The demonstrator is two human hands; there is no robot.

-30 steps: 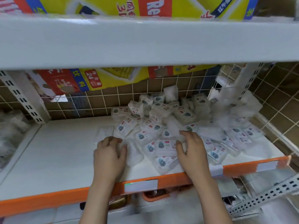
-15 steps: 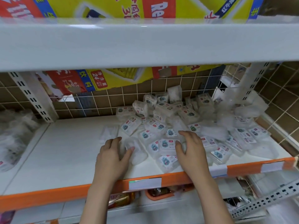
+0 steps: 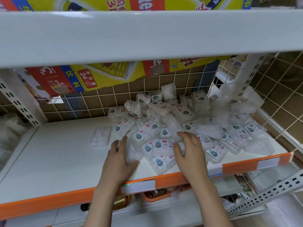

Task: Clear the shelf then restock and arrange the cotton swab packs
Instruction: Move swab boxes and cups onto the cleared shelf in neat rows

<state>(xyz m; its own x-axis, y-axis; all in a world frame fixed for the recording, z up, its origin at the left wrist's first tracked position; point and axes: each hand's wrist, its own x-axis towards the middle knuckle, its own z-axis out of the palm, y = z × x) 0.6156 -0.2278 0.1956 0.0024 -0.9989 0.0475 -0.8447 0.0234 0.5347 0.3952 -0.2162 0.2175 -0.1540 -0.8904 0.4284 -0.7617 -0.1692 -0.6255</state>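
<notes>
- Left hand [image 3: 117,158]: fingers curved around a clear pack [image 3: 133,152].
- Right hand [image 3: 190,150]: fingers spread on the cotton swab packs [image 3: 162,145].
- Judged light, slippery; grip edges.

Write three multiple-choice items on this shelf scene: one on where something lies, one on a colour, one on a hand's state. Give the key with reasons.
1. Where is the pile of cotton swab packs on the shelf?
A. left half
B. right half
C. spread evenly

2. What colour is the shelf's front edge strip?
A. orange
B. blue
C. green

3. What is the left hand doing?
A. hanging below the shelf
B. gripping the upright post
C. holding a clear pack at the pile's left edge

Key: 1 B, the packs heap toward the right and back while one lone pack lies apart to their left. 2 A, the strip is orange with pale labels. 3 C, thumb and fingers curl round the pack.
</notes>
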